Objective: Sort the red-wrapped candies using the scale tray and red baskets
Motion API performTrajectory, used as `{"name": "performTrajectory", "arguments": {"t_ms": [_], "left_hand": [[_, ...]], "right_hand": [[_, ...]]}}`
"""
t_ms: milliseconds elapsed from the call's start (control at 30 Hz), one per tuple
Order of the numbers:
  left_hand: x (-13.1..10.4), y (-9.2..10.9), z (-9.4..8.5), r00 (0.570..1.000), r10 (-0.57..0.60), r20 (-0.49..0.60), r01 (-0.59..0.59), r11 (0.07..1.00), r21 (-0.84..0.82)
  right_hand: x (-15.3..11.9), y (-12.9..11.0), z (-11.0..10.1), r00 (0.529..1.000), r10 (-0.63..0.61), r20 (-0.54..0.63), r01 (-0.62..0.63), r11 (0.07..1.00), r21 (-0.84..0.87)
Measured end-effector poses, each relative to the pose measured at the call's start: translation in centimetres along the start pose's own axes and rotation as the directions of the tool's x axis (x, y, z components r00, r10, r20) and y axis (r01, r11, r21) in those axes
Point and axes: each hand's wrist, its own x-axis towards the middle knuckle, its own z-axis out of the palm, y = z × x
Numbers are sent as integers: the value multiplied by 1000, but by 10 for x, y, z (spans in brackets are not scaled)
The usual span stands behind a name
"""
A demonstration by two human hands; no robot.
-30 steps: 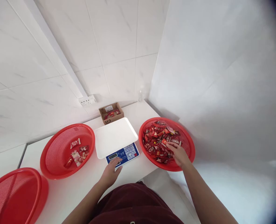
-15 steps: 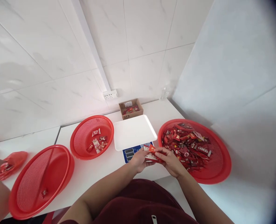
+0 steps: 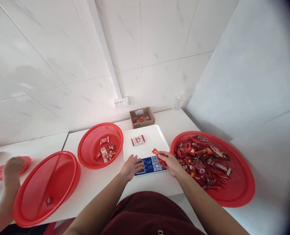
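Over the scale (image 3: pixel 148 165), left hand (image 3: pixel 131 167) open, right hand (image 3: pixel 168 162) pinching red packet (image 3: pixel 155 151)

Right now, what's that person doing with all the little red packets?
The right hand holds a small red packet over the scale's front edge. The left hand is open and looks to hold nothing. One white-and-red packet lies on the scale's white tray. The basket on the right holds a big heap of packets, and the middle basket just a few.
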Motion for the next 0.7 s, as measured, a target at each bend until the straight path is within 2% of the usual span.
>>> {"name": "performTrajectory", "arguments": {"t_ms": [167,267,367,500,600,700], "left_hand": [[-17,-18,-33,999,-37,-9,38,999,24],[-20,-17,-47,998,-2,-55,3,1000,22],[-15,-9,-60,994,19,-106,-29,995,-94],[-2,12,-75,972,52,-229,-119,950,-290],[7,27,-86,944,74,-320,-186,924,-335],[10,35,-97,916,102,-388,-244,909,-337]], "right_hand": [[24,-12,21,997,-40,67,40,999,1],[37,-10,22,1000,-9,-28,9,1000,6],[47,-7,20,995,37,-88,-31,997,71],[50,-14,26,1000,-24,8,24,999,38],[46,-21,30,995,-55,82,60,997,-50],[42,-21,24,996,-53,77,57,997,-56]]}}
